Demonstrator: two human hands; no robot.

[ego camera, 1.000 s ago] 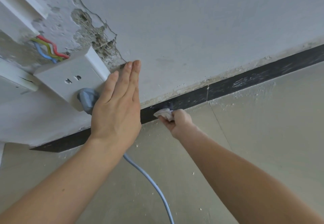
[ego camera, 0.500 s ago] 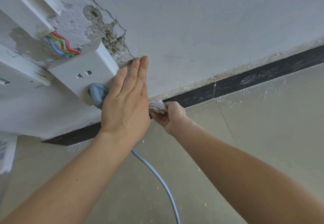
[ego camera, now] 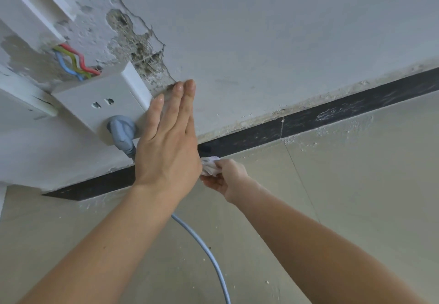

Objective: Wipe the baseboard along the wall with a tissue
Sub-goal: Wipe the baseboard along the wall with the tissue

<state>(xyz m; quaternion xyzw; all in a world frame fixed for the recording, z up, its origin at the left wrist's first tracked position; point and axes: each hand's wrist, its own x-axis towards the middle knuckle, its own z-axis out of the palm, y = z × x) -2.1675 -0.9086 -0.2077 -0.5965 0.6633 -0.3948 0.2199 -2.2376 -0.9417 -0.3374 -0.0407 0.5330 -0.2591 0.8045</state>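
Observation:
A black baseboard [ego camera: 308, 123] runs along the foot of the white wall [ego camera: 285, 30], dusty with white streaks toward the right. My right hand [ego camera: 225, 176] grips a crumpled white tissue [ego camera: 209, 166] at the baseboard's lower edge, just right of my left wrist. My left hand [ego camera: 168, 144] lies flat against the wall with straight fingers, beside a white socket box. It hides the stretch of baseboard behind it.
A white socket box [ego camera: 104, 104] juts from the wall with a grey plug [ego camera: 121, 132] in it; its blue-grey cable [ego camera: 209, 256] trails across the floor between my arms. Coloured wires [ego camera: 71, 63] show above the box by broken plaster [ego camera: 140, 49]. Plaster crumbs dot the beige floor [ego camera: 356, 185].
My right hand has slid the tissue leftward along the baseboard until it sits right behind my left hand. The left hand stays flat on the wall.

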